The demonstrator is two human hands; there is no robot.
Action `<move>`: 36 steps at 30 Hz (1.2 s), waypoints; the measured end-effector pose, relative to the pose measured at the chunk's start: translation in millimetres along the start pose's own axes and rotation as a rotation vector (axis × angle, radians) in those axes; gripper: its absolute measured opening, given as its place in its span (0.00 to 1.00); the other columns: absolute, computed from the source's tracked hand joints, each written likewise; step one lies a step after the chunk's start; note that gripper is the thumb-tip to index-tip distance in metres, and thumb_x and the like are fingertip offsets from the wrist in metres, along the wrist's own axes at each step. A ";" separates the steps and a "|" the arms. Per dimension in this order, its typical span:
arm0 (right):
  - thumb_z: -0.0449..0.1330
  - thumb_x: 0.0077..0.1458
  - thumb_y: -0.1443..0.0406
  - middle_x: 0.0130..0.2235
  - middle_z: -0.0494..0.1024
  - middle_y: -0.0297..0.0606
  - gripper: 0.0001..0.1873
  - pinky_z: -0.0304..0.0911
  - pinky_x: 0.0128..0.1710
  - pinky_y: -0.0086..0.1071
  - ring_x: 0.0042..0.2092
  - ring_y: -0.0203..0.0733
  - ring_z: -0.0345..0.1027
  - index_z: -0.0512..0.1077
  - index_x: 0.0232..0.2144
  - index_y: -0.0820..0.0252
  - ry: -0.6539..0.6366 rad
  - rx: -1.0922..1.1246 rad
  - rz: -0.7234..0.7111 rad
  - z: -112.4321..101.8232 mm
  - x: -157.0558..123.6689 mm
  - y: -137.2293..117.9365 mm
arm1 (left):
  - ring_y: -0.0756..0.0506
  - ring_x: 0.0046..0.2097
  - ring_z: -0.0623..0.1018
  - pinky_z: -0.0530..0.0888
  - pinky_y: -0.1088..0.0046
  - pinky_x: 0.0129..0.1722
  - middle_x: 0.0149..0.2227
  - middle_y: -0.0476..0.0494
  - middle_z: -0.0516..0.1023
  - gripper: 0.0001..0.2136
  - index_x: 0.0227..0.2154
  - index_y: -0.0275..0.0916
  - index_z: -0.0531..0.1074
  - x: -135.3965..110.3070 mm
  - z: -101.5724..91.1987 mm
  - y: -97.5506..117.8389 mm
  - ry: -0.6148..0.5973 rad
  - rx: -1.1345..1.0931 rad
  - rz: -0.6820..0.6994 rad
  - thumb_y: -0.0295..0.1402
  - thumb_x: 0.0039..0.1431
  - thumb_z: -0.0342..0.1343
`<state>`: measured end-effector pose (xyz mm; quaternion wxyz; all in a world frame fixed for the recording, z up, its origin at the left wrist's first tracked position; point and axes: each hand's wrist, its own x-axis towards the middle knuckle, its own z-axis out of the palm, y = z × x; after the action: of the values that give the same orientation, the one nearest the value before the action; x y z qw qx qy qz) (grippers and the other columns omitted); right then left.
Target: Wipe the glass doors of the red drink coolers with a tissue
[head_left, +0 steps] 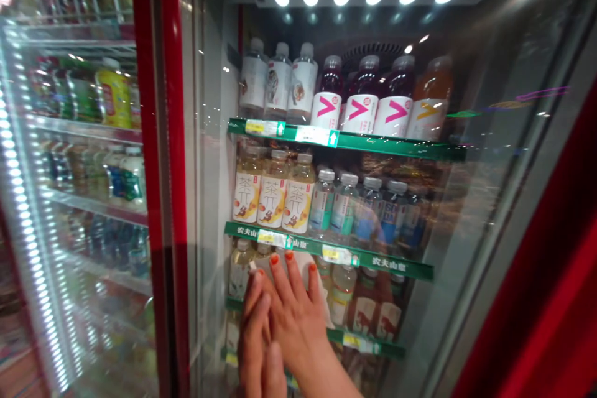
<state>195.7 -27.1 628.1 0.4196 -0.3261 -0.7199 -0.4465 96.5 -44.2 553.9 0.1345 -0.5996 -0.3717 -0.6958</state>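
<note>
My right hand [296, 311] holds a white cloth [302, 263] against the glass door [466, 211] of a drinks fridge. Its fingers lie stretched over the cloth, orange nails showing, and the palm hides much of it. Close on the left is my left hand [258, 342], seen from the side, its fingers extended and near together. I make out nothing in it; whether it touches the cloth or the glass, I cannot tell. Behind the glass, tea bottles [272, 196] stand on the shelf above my hands.
Dark purple bottles [359, 106] with white labels stand on the upper shelf. Green shelf strips [396, 264] carry price tags. A second fridge, with a yellow bottle [113, 93] inside, stands left beyond a red frame [170, 137]. Another red edge [555, 286] slants along the right.
</note>
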 end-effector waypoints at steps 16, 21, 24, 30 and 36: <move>0.59 0.69 0.63 0.80 0.50 0.40 0.41 0.37 0.79 0.68 0.81 0.64 0.40 0.53 0.79 0.49 0.198 -0.261 0.357 -102.2 -68.0 107.6 | 0.29 0.82 0.35 0.42 0.29 0.78 0.83 0.35 0.34 0.40 0.80 0.43 0.37 105.9 -8.3 -32.8 -0.031 0.384 0.105 0.41 0.75 0.52; 0.55 0.71 0.60 0.80 0.50 0.46 0.39 0.46 0.73 0.79 0.79 0.71 0.43 0.51 0.79 0.48 0.138 -0.313 0.382 -81.6 -105.6 130.8 | 0.34 0.83 0.42 0.36 0.44 0.83 0.82 0.54 0.42 0.37 0.78 0.51 0.53 49.4 -2.9 -21.1 -0.242 0.502 0.531 0.44 0.70 0.59; 0.57 0.70 0.61 0.79 0.53 0.46 0.40 0.48 0.74 0.76 0.79 0.69 0.46 0.52 0.79 0.49 0.156 -0.343 0.359 -72.0 -118.0 132.8 | 0.35 0.83 0.41 0.39 0.48 0.83 0.83 0.47 0.41 0.39 0.79 0.45 0.49 57.7 -19.4 -45.1 -0.204 0.553 0.438 0.42 0.71 0.58; 0.60 0.68 0.60 0.78 0.55 0.43 0.40 0.51 0.74 0.75 0.78 0.67 0.49 0.54 0.78 0.47 0.179 -0.327 0.350 -73.2 -118.2 132.7 | 0.28 0.82 0.41 0.44 0.31 0.79 0.82 0.35 0.43 0.41 0.80 0.44 0.41 145.7 7.8 1.8 0.005 0.482 0.178 0.43 0.73 0.54; 0.59 0.68 0.62 0.78 0.56 0.43 0.40 0.48 0.76 0.72 0.79 0.65 0.48 0.55 0.78 0.49 0.178 -0.292 0.344 -75.6 -118.4 133.7 | 0.33 0.82 0.50 0.44 0.41 0.82 0.79 0.48 0.59 0.37 0.78 0.53 0.53 93.4 12.8 9.3 -0.234 0.515 0.497 0.49 0.70 0.58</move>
<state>383.7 -55.6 590.4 0.4997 -0.4606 -0.5418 -0.4945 88.9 -17.8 644.6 0.4022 -0.6933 -0.3907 -0.4526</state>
